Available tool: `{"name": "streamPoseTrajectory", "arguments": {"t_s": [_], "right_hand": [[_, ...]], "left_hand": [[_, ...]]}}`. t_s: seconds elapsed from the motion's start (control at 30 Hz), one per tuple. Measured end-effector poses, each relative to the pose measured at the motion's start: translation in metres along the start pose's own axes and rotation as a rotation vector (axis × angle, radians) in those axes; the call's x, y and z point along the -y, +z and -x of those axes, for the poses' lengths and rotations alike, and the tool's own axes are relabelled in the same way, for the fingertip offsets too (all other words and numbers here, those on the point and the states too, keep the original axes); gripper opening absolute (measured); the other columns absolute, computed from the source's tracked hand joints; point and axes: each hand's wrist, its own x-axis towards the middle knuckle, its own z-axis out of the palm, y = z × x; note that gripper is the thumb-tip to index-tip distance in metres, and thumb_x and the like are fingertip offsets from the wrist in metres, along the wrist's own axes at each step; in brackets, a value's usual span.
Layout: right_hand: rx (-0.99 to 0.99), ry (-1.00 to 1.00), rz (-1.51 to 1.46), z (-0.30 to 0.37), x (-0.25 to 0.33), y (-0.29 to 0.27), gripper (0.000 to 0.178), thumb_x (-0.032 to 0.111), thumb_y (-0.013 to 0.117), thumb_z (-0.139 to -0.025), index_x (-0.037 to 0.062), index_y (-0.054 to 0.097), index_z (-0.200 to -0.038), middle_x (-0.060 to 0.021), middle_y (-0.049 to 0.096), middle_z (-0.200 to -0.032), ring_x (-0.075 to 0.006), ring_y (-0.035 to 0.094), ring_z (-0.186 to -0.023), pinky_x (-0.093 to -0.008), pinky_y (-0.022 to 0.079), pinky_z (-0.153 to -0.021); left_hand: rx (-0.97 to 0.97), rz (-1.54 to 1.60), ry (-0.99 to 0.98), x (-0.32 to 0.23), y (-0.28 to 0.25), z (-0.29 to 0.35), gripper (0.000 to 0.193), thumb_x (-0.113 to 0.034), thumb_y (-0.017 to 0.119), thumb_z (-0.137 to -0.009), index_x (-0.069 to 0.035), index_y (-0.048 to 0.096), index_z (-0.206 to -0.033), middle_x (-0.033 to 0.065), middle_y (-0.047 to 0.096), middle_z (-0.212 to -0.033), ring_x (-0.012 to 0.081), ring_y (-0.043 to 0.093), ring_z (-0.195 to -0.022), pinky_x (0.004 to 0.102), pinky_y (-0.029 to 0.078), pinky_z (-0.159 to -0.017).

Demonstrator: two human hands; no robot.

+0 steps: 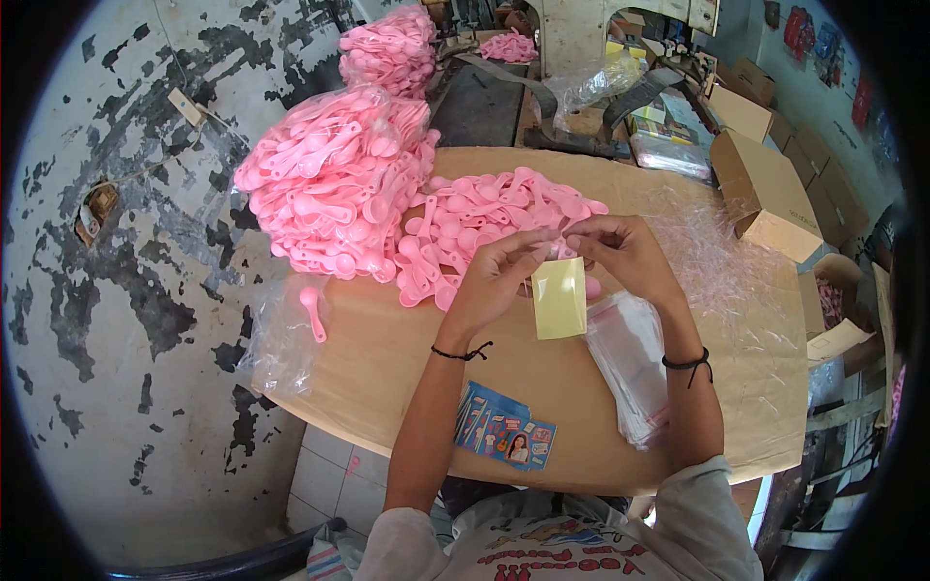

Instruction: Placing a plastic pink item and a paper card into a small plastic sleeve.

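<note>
Yellow and glossy, a flat packet (560, 302) hangs from my fingertips over the table (358, 380), between the loose pink spoons (467, 230) and the clear plastic sleeves (628, 368); my left hand (504, 271) and my right hand (625, 256) pinch together at its top edge, thumbs against fingers, probably to hold that edge taut while the rest hangs free; exactly what sits between the fingertips is too small to tell. The spoons lie just beyond my hands, the sleeves beside my right forearm and the blue cards (509, 436) near my body, I judge so that each is an easy reach; the bulging bag (325, 184) of spoons stands at the left, perhaps to leave the middle for working. The cards carry a portrait and small lettering; my shirt (557, 542) has red lettering across it; the cardboard box (765, 184) at the right bears faint print; the packet's yellow face looks plain.
</note>
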Motion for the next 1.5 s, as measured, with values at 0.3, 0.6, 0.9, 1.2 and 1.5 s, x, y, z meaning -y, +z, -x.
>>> {"name": "streamPoseTrajectory", "arguments": {"t_s": [0.3, 0.6, 0.9, 1.2, 1.5], "right_hand": [[0.104, -0.221, -0.019, 0.002, -0.009, -0.008, 0.024, -0.01, 0.054, -0.08, -0.0034, 0.071, -0.097, -0.0078, 0.071, -0.09, -0.0128, 0.065, -0.08, -0.0259, 0.053, -0.075], [0.09, -0.3, 0.085, 0.004, 0.002, -0.009, 0.019, -0.008, 0.056, -0.073, -0.0028, 0.072, -0.084, -0.0092, 0.07, -0.077, -0.012, 0.065, -0.07, -0.0232, 0.05, -0.063], [0.065, -0.48, 0.309, 0.005, 0.018, -0.004, 0.016, -0.005, 0.06, -0.072, -0.0005, 0.071, -0.082, -0.0094, 0.07, -0.081, -0.0171, 0.066, -0.07, -0.0284, 0.051, -0.066], [0.104, -0.026, 0.371, 0.026, 0.053, 0.007, 0.027, 0.012, 0.071, -0.083, -0.0018, 0.059, -0.103, -0.0052, 0.064, -0.091, -0.0112, 0.059, -0.075, -0.0257, 0.047, -0.062], [-0.186, 0.235, 0.464, 0.223, 0.1, -0.068, 0.038, 0.014, 0.079, -0.074, 0.0011, 0.064, -0.105, 0.0016, 0.057, -0.086, -0.0042, 0.042, -0.067, -0.0224, 0.035, -0.055]], "left_hand": [[0.044, -0.005, 0.026, -0.009, -0.005, 0.006, 0.022, -0.008, 0.053, -0.096, -0.002, 0.061, -0.116, 0.0066, 0.067, -0.104, 0.0113, 0.065, -0.088, 0.0253, 0.056, -0.073], [0.069, -0.139, 0.115, -0.012, -0.013, 0.009, 0.02, -0.002, 0.047, -0.096, 0.001, 0.065, -0.105, 0.0056, 0.065, -0.1, 0.009, 0.062, -0.091, 0.0213, 0.052, -0.07], [0.12, 0.308, 0.081, -0.01, -0.018, 0.013, 0.01, -0.005, 0.045, -0.094, -0.001, 0.053, -0.089, 0.0036, 0.06, -0.086, 0.0088, 0.063, -0.077, 0.0239, 0.055, -0.063], [0.132, -0.02, 0.206, -0.006, 0.0, 0.01, 0.039, 0.003, 0.07, -0.082, -0.006, 0.045, -0.11, 0.0053, 0.062, -0.101, 0.0105, 0.062, -0.086, 0.0226, 0.05, -0.064], [0.077, 0.099, 0.2, -0.014, -0.003, 0.012, 0.036, -0.013, 0.059, -0.095, -0.002, 0.045, -0.127, 0.0171, 0.061, -0.116, 0.0237, 0.067, -0.09, 0.0358, 0.058, -0.077]]}}
